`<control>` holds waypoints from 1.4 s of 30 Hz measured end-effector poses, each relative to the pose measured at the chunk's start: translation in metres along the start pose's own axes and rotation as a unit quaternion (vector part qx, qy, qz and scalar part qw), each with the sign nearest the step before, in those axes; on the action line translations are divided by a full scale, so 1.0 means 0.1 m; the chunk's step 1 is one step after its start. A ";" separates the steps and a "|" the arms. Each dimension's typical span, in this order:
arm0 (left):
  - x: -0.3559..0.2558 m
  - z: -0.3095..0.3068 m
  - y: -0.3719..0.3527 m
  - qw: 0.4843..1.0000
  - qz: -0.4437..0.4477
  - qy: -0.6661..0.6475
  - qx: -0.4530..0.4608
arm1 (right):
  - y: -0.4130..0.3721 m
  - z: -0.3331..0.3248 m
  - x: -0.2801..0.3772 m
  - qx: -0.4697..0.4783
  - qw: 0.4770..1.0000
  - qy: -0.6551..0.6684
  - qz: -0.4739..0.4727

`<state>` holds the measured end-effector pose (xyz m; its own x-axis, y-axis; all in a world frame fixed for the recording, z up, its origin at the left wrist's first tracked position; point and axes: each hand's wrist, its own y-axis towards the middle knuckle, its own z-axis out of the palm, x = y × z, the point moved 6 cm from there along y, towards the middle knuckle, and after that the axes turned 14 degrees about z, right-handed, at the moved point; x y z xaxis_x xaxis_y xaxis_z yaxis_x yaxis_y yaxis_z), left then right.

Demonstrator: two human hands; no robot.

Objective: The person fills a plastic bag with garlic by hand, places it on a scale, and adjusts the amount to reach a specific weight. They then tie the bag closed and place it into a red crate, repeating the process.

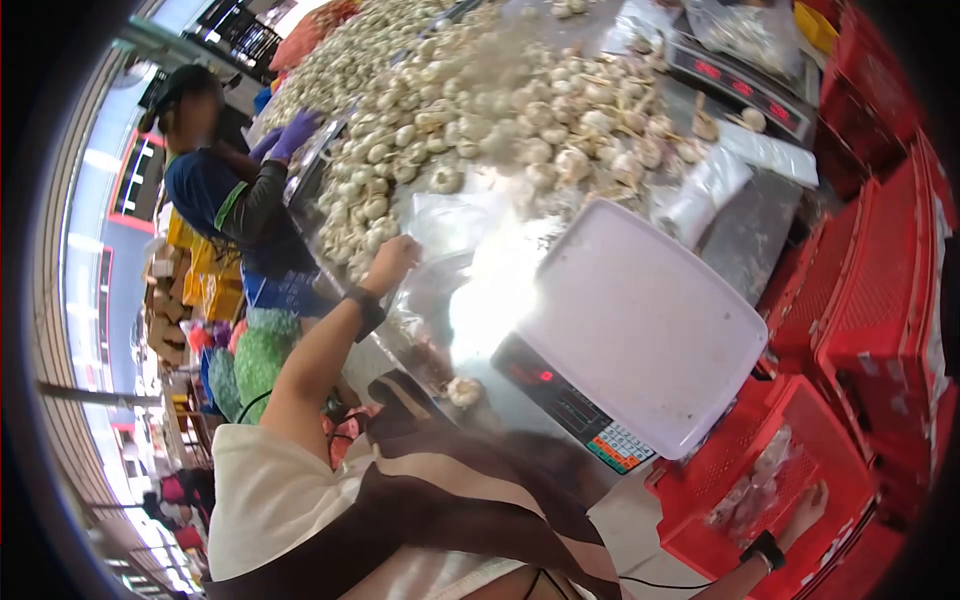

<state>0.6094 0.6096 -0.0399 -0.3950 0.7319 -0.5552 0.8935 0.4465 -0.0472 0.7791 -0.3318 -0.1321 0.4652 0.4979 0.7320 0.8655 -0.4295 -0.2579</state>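
My left hand (393, 262) is at the near edge of the garlic pile, its fingers curled beside clear plastic bags (445, 215) on the metal table. What those fingers hold, if anything, is hidden. Down at the right, my right hand (808, 506) reaches into a red crate (690, 515), fingers extended beside bagged garlic (755, 485). A scale with a white tray (650, 320) stands between my arms, its display lit red and nothing on its tray. One loose garlic bulb (463, 391) sits close to my body.
Garlic bulbs (420, 120) cover the far table. Across it stands a co-worker (225, 195) wearing purple gloves. A second scale (740, 85) holds a bag at the upper right, near folded plastic bags (710, 190). Stacked red crates (865, 290) line the right side.
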 end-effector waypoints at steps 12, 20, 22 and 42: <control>-0.94 -0.45 -0.35 0.944 0.114 -0.306 -0.041 | -4.58 3.30 4.67 0.419 0.770 0.016 -0.481; -0.76 -1.59 -0.75 0.736 0.154 -0.593 -0.289 | -4.85 5.03 3.83 0.348 0.780 -0.214 -0.474; -0.57 -1.95 -0.84 0.687 0.116 -0.605 -0.386 | -4.79 5.07 3.68 0.317 0.796 -0.236 -0.459; 0.49 -3.26 -1.58 0.653 0.078 0.347 -0.669 | -4.45 4.74 4.48 0.161 0.886 -0.292 -0.321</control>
<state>0.3791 0.7427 0.2108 -0.7375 0.6723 0.0649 0.1323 0.0496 0.9900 0.6907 0.4392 0.0116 -0.2079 0.9069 0.3665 0.9509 0.2752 -0.1415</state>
